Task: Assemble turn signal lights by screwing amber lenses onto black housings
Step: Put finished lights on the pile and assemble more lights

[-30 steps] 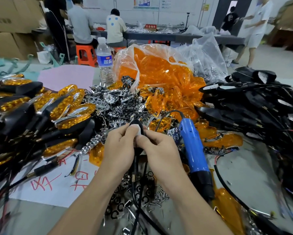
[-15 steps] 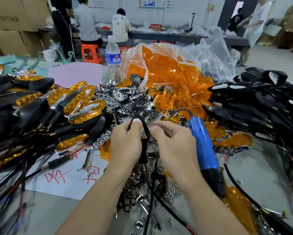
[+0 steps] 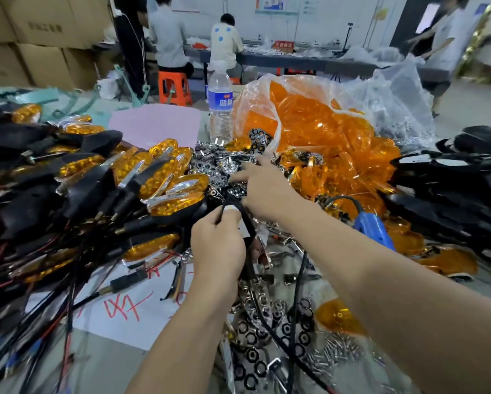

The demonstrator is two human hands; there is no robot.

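1. Left hand [image 3: 218,245] is curled tight round a black housing [image 3: 242,216], thumb up at its rim. It sits dead centre of the bench, and its cable trails toward 6 o'clock.
2. Big change! Half a second back both hands were pinching at this housing. Now the right hand [image 3: 267,189] has let go and shot out toward 12 o'clock, its fingers [image 3: 240,174] straight and spread over the chrome reflectors [image 3: 215,166].
3. Has a fingertip reached a reflector yet? Hard to call through the blur, but nothing looks clamped in that hand.
4. My read: the fiddling inside the housing is over and the next part is being fetched. Lens and screw are not yet on this unit.
5. Moving outward, the bag of amber lenses [image 3: 323,132] bulges at 1 o'clock. The blue screwdriver [image 3: 372,227] lies idle at 3 o'clock, and loose screws [image 3: 340,351] are scattered at 5 o'clock.
6. Further out, finished lights [image 3: 167,177] are heaped from 9 to 10 o'clock, and bare housings [image 3: 451,194] are stacked far out past the screwdriver at 3 o'clock.
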